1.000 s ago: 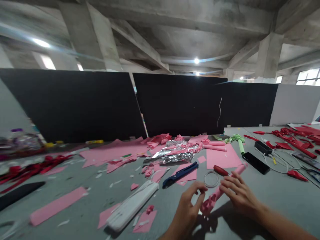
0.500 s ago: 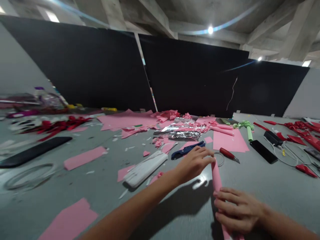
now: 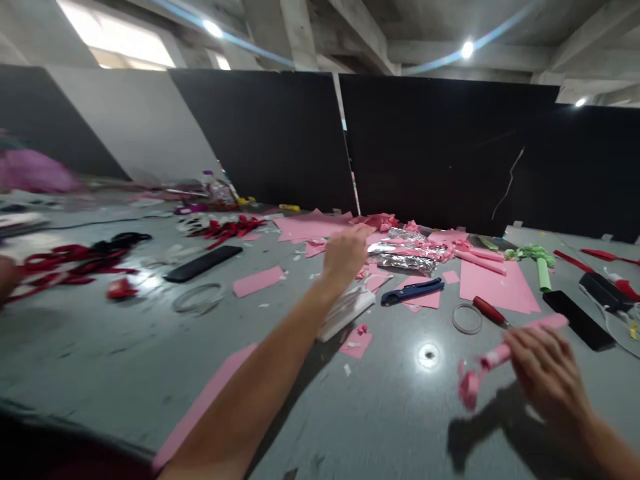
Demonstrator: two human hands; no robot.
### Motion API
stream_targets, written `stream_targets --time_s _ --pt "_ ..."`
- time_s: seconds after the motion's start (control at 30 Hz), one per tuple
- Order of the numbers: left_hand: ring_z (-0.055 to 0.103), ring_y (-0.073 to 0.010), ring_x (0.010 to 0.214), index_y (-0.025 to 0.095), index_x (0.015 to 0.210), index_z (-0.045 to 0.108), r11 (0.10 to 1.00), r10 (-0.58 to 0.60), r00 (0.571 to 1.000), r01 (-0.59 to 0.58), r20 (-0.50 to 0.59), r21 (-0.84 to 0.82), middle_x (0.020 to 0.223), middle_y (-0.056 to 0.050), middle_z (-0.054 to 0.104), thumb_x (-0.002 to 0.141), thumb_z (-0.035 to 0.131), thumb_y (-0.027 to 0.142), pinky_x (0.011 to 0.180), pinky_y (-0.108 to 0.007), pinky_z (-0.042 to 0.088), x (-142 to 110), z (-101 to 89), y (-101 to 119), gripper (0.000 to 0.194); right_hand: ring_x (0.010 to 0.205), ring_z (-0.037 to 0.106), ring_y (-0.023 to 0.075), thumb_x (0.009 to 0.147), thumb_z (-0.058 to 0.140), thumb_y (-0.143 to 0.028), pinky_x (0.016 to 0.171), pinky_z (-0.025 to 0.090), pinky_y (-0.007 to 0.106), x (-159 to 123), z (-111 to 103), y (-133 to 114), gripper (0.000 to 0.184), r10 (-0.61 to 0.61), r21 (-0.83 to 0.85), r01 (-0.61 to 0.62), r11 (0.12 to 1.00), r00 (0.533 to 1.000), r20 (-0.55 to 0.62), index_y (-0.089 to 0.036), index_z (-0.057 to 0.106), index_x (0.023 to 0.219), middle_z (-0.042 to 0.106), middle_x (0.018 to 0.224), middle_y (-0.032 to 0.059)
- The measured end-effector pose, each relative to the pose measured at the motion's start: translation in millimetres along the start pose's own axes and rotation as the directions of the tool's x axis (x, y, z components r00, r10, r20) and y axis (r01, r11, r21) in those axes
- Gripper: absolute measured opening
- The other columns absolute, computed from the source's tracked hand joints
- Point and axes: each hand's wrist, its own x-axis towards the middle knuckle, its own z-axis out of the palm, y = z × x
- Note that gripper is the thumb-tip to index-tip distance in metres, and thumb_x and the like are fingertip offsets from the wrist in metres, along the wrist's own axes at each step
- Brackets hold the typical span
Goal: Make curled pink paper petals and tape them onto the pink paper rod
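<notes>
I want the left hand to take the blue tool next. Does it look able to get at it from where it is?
Probably yes. The left hand is stretched over the pink scraps and holds nothing visible; the blue tool lies uncovered on the table just to its right, nothing between them.

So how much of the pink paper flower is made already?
Partly made. The pink paper roll is rolled up with a ruffled end; the right hand holds it above the table. The left hand reaches out over the pink sheets near the foil. Flat pink sheets and scraps remain unused.
</notes>
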Motion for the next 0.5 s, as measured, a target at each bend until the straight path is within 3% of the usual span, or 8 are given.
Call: stream_targets --time_s 0.1,0.2,0.37,0.5 --pt "0.052 -0.0497 0.144 0.010 0.124 0.077 0.990 0.006 1.000 -0.009 0.023 0.143 0.154 -0.028 0.060 0.089 0.051 -0.003 0.113 -0.069 0.042 5.9 -31.3 -18.3 0.046 0.112 0.071 0.0395 0.106 0.054 -0.013 0.106 0.050 0.059 -12.7 7.7 38.7 0.057 0.274 -0.196 -0.248 0.949 0.954 0.121 -0.019 0.053 0.162 0.078 0.123 0.0184" --pt "0.060 -0.0441 0.135 0.014 0.133 0.073 0.985 0.058 0.992 -0.075 0.113 0.158 0.150 -0.024 0.065 0.093 0.056 0.005 0.110 -0.061 0.048 5.5 -37.0 -15.5 0.045 0.107 0.070 0.0428 0.107 0.051 -0.020 0.098 0.048 0.061 -26.4 11.7 68.4 0.051 0.446 -0.335 -0.377 0.864 0.880 0.161 -0.014 0.057 0.158 0.077 0.116 0.0223" --pt "0.076 -0.0277 0.099 0.025 0.122 0.079 0.977 0.209 0.931 -0.215 0.301 -0.015 0.110 -0.007 0.083 0.098 0.068 0.028 0.088 -0.035 0.056 0.1 -8.4 4.4 0.027 0.093 0.070 0.0368 0.107 0.047 -0.021 0.088 0.046 0.053 -46.3 18.8 88.2 0.039 0.512 -0.466 -0.376 0.801 0.834 0.206 -0.015 0.069 0.139 0.080 0.113 0.0185" --pt "0.075 -0.0240 0.083 0.024 0.105 0.083 0.948 0.316 0.873 -0.274 0.372 -0.161 0.095 -0.005 0.084 0.091 0.071 0.020 0.074 -0.029 0.053 -11.2 28.3 13.2 0.019 0.104 0.072 0.0374 0.108 0.050 -0.027 0.095 0.048 0.053 -48.5 28.8 79.7 0.035 0.475 -0.418 -0.355 0.836 0.851 0.226 -0.017 0.072 0.134 0.079 0.127 0.0164"
